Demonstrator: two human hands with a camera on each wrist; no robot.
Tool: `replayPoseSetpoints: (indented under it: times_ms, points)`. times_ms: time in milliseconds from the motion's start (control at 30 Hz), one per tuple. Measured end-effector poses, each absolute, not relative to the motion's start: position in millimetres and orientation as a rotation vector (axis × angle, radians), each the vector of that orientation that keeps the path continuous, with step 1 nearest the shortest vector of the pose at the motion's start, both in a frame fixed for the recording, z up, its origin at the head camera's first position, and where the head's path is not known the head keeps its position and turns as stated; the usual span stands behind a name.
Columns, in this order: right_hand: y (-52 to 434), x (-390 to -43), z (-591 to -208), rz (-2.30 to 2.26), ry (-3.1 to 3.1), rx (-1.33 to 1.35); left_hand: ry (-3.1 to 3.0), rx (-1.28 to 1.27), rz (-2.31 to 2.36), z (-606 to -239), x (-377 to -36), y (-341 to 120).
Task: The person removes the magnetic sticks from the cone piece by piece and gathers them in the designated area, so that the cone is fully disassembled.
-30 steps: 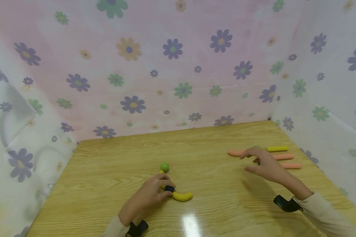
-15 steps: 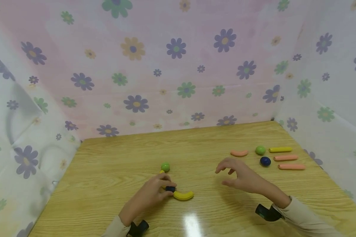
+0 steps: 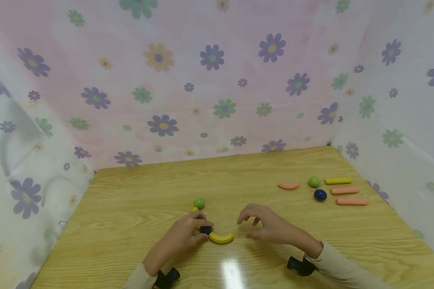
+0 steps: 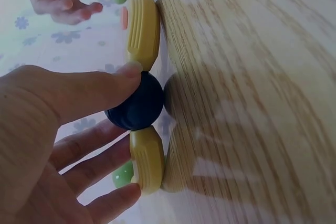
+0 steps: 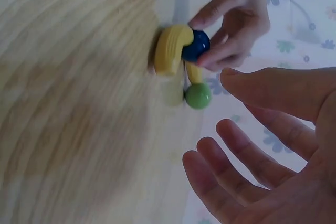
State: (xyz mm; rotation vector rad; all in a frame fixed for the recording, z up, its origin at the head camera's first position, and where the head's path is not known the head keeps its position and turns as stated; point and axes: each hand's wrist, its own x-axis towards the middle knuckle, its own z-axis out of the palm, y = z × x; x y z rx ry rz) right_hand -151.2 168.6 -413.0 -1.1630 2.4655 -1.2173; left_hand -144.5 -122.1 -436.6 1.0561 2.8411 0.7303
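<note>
Moved toward 8 o'clock: right hand [image 3: 269,227], fingers spread, near curved yellow stick [image 3: 221,238]; left hand [image 3: 185,230] pinches blue ball [image 4: 143,104]. I judge a hasty bump could knock these apart.

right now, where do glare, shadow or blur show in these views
Head: bright glare on the table at the bottom edge, soft shadow below the right hand; left wrist: pale sheen on the wood, shading beside the blue ball; right wrist: wood grain looks blurred.
</note>
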Motion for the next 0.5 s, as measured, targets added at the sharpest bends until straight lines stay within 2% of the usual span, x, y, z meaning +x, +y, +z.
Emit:
replayPoseSetpoints:
  times_ms: [500]
  points:
    - [128,-149,-441,-1.170,2.424,-1.151,2.888,1.071,0.764,-439,-145,-116]
